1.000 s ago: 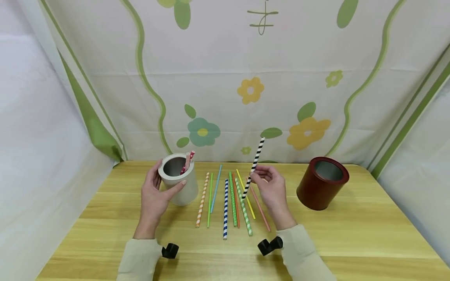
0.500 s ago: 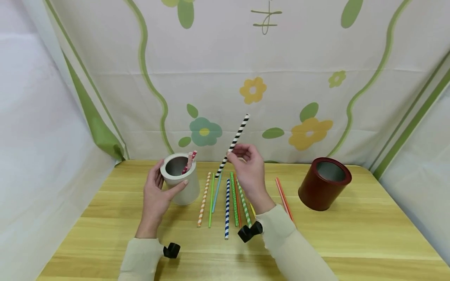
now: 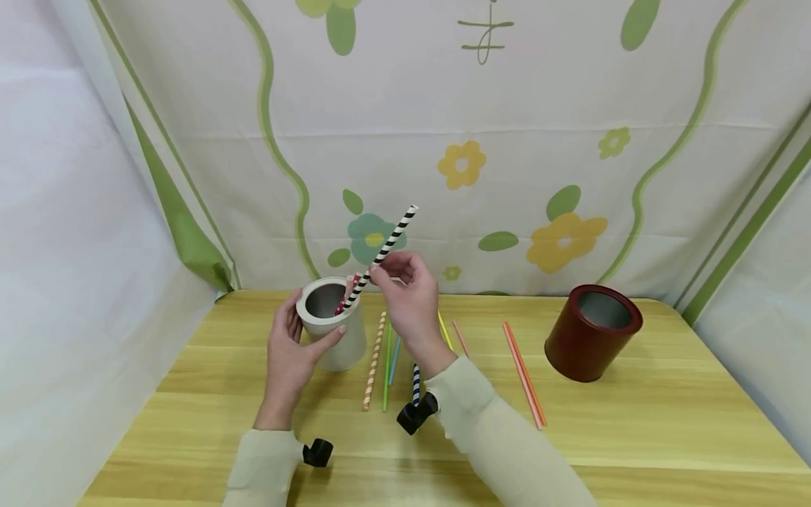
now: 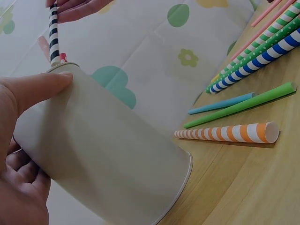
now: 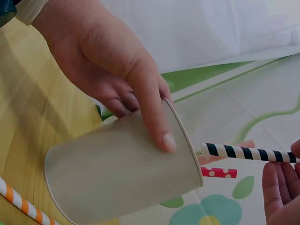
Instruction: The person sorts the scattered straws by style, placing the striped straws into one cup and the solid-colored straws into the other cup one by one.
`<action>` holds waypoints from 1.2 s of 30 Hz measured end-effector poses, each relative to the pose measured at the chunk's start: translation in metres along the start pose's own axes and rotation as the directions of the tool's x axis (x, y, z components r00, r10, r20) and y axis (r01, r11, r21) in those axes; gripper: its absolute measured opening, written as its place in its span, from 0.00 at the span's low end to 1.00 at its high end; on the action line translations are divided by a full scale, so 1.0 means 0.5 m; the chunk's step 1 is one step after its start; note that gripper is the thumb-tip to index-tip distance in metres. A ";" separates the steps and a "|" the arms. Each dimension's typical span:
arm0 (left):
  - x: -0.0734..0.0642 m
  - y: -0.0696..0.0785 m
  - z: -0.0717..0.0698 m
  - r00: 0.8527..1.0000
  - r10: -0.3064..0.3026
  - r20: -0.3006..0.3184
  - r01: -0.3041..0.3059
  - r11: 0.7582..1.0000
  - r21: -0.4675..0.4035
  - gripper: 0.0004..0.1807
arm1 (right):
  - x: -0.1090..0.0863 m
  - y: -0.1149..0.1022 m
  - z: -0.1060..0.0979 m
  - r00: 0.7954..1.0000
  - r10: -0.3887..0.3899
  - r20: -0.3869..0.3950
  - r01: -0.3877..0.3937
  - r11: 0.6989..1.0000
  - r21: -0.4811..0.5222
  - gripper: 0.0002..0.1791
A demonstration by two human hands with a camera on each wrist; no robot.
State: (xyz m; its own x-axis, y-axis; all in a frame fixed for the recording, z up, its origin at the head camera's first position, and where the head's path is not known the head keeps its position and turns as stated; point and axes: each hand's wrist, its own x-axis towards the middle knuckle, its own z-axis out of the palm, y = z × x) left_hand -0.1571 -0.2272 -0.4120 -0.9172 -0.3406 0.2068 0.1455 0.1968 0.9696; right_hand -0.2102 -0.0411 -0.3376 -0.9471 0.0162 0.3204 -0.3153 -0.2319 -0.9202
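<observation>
My left hand (image 3: 291, 359) grips the white canister (image 3: 342, 345) on the table, thumb on the near side and fingers round the far side. A pink straw (image 5: 246, 147) and a red polka-dot straw (image 5: 220, 172) stick out of its mouth. Between thumb and fingers, my right hand (image 3: 412, 303) pinches a black-and-white striped paper straw (image 3: 394, 236), tilted, its lower end at the canister's rim. Whether that end is inside the mouth I cannot tell. Beneath the right hand lie an orange-striped straw (image 3: 374, 362), a green straw (image 3: 387, 373) and a blue straw (image 3: 395, 362).
A dark red canister (image 3: 579, 345) stands at the right. Two pinkish-orange straws (image 3: 526, 377) lie left of it. Green-patterned and blue-striped straws (image 4: 262, 58) show in the left wrist view, partly hidden by my right arm in the head view. A flowered cloth (image 3: 500, 176) hangs behind the table.
My right hand has carried the black-and-white straw leftward from above the loose straws to the white canister's mouth. The left hand keeps its hold on the canister.
</observation>
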 end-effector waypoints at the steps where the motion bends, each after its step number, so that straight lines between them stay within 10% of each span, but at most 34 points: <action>1: 0.000 0.000 0.000 1.000 0.002 -0.001 -0.002 1.000 -0.002 0.55 | -0.001 0.002 0.003 1.000 -0.002 0.001 0.002 1.000 -0.003 0.11; 36: 0.005 -0.012 0.003 1.000 0.031 -0.004 -0.031 0.999 -0.013 0.55 | -0.026 0.060 0.044 0.994 -0.025 0.109 0.054 0.959 -0.278 0.12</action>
State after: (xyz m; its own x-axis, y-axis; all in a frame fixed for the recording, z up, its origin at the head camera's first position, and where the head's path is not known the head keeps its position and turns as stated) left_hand -0.1609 -0.2278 -0.4174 -0.9106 -0.3382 0.2375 0.1789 0.1954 0.9643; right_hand -0.2059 -0.0698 -0.3645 -0.9269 -0.0841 0.3657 -0.3704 0.0493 -0.9276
